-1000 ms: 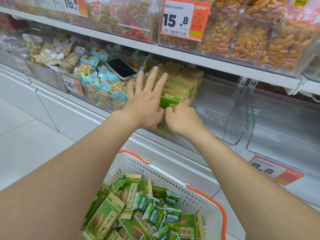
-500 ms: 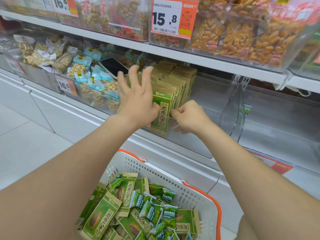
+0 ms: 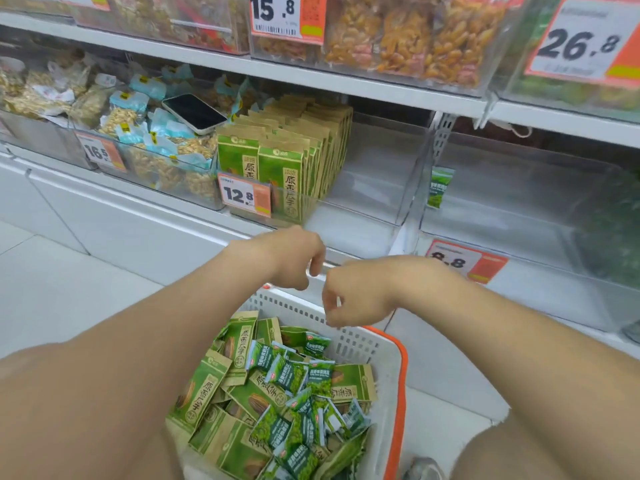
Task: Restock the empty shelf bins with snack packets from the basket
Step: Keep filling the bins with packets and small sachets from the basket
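Observation:
Green and brown snack packets (image 3: 287,157) stand in upright rows at the left of a clear shelf bin (image 3: 374,188). Below, a white basket (image 3: 360,344) with an orange handle holds several loose green packets (image 3: 277,386), large flat ones and small bright ones. My left hand (image 3: 291,258) and my right hand (image 3: 353,296) hang over the basket's far rim, below the bin. Both have loosely curled fingers pointing down and hold nothing.
A phone (image 3: 194,112) lies on nut packets in the bin at the left. To the right is another clear bin (image 3: 519,202) with one small green packet (image 3: 439,187) at its left wall. Price tags (image 3: 244,194) hang on the bin fronts. The upper shelf holds full bins.
Both hands have let go of the packets in the bin and dropped back toward the basket. The row of packets now stands on its own.

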A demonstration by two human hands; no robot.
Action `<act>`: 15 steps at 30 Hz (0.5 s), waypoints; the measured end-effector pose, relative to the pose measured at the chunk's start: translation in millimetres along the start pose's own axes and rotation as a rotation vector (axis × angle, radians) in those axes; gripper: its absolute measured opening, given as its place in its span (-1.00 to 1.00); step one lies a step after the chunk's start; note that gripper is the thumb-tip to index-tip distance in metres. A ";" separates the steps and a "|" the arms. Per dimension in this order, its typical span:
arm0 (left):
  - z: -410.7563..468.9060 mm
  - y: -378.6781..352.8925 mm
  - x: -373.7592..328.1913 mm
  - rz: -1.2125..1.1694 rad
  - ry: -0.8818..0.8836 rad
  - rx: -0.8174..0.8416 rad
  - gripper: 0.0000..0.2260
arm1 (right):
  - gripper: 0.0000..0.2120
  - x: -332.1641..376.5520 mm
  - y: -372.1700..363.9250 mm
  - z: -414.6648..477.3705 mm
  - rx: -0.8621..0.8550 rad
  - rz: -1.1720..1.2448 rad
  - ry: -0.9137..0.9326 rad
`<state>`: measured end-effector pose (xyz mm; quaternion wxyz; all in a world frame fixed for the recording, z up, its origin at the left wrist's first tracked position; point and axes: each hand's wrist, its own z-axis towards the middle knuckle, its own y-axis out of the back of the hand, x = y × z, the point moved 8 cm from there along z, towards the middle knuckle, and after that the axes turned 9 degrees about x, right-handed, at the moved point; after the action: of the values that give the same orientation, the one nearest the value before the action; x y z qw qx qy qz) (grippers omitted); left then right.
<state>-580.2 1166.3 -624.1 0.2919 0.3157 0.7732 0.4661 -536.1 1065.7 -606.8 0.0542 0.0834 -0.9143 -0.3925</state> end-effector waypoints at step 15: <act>36.7 -236.5 -22.7 0.424 0.049 0.513 -0.48 | -0.72 -11.9 -131.5 4.6 0.171 -0.155 -0.037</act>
<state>-589.6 1082.1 -849.1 0.0809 0.5216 0.7891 0.3141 -510.8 982.2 -705.9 -0.0004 0.1511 -0.9361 -0.3175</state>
